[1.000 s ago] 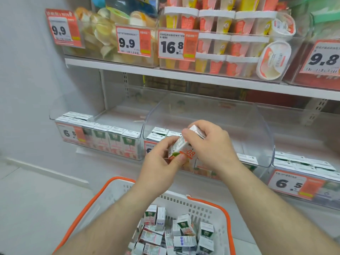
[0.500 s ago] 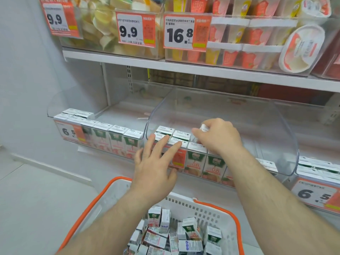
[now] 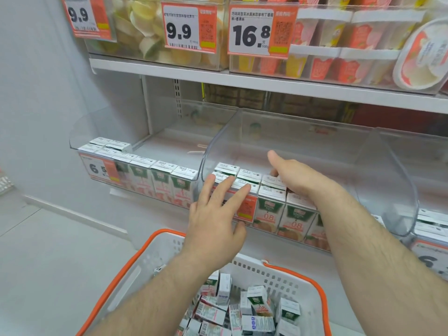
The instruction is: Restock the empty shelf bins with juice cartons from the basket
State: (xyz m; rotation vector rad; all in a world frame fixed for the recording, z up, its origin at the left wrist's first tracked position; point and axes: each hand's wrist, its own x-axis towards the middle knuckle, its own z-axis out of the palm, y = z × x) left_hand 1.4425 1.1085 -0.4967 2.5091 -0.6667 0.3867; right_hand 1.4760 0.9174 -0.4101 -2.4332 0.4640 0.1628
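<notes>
Middle bin point(image 3: 303, 146) — left hand point(image 3: 215, 224), fingers spread flat, steadies front cartons point(image 3: 244, 183); right hand point(image 3: 295, 178), fingers hidden, apparently seats another carton behind.

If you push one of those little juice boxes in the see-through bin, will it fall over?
Probably not easily. The juice cartons stand packed side by side against the clear bin front, so neighbours likely brace them. Each looks boxy and flat-bottomed, so it should slide, not roll. Loose ones in the basket lie tipped, so alone they may topple.
</notes>
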